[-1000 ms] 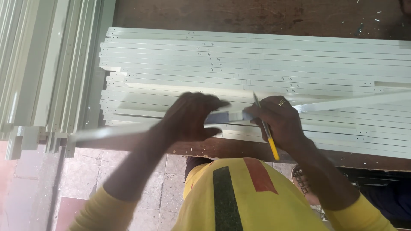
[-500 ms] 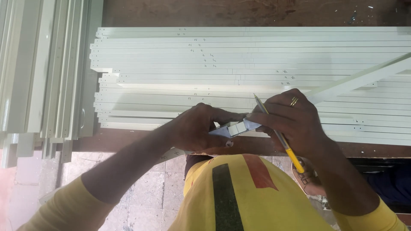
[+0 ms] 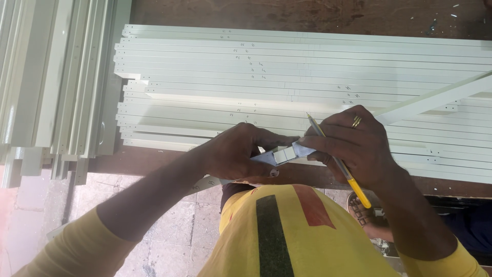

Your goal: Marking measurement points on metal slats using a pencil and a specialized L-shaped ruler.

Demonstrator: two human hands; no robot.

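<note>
Strips: a wide stack of long, pale green-white flat strips [image 3: 307, 66] lies side by side across the counter [image 3: 307, 13], small dark marks along several; one strip [image 3: 435, 97] lies slanted over the rest at the right.
Counter: dark brown wood, scuffed, its front edge just above the person's chest.
Side stack: more pale profiles [image 3: 51, 77] at the left.
Floor: grey stone paving below.
Left hand [image 3: 236, 154]: grip closed on a small pale metal piece [image 3: 284, 154], at the counter's near edge.
Right hand [image 3: 353, 146]: ring on one finger, grip clamped on a yellow-ended pencil [image 3: 335, 159], fingertips touching the same piece.
</note>
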